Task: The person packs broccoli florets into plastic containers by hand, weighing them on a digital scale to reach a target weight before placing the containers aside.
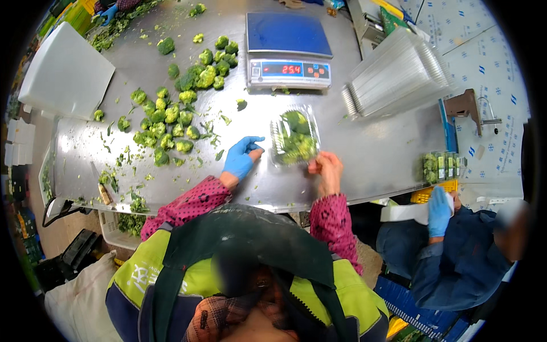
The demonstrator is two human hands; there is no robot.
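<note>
Blue-gloved, with one bare digit showing, the person's left hand (241, 158) reaches forward in the head view, fingers partly stretched and loosely parted, with nothing visible in its hold. Just beside its fingertips, between the two hands and slightly beyond them, a clear plastic rectangular box (275, 143) filled with green broccoli florets (300, 149) lies on the grey metal table (222, 188). Bare, the right hand (327, 169) has its fingers curled in at the box's near right corner; whether they pinch the edge cannot be told. Straight beyond the hands stands a white scale with a blue platform (289, 34) and a lit red display. Ahead and left of the left hand spreads a loose heap of green broccoli florets (172, 114), with a white plastic bin (68, 71) farther out. Beyond the right hand, to its right, lies a long stack of nested clear plastic containers (399, 74). Well to that hand's right, a co-worker's blue-gloved hand (439, 212) is beside a white object (403, 213).
</note>
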